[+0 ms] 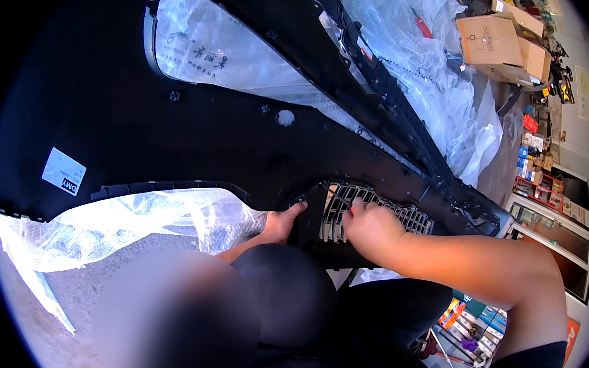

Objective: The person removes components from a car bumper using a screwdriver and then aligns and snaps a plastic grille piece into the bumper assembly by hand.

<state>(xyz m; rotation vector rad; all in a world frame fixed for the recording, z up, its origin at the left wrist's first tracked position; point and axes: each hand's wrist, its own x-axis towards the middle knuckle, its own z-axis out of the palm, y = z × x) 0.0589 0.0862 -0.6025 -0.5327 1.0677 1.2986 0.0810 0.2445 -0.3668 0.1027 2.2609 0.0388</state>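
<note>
A large black car bumper cover [222,138] lies with its inner side toward me, clips and a white label [64,171] on it. Set into its lower right part is a silver slatted grille [408,218]. My left hand [282,224] grips the near edge of the bumper just left of the grille, thumb on top and fingers mostly hidden. Over the grille, my right hand [374,232] is closed in a fist. A small red bit shows at its fingers; whatever it holds is too hidden to name.
Clear plastic wrap [395,58] spreads beyond the bumper and under its left side [166,218]. An opened cardboard box [494,42] stands at the far right. Shelves with boxes [540,182] and a glass-paned door [554,229] line the right. Small packages [475,325] lie at lower right.
</note>
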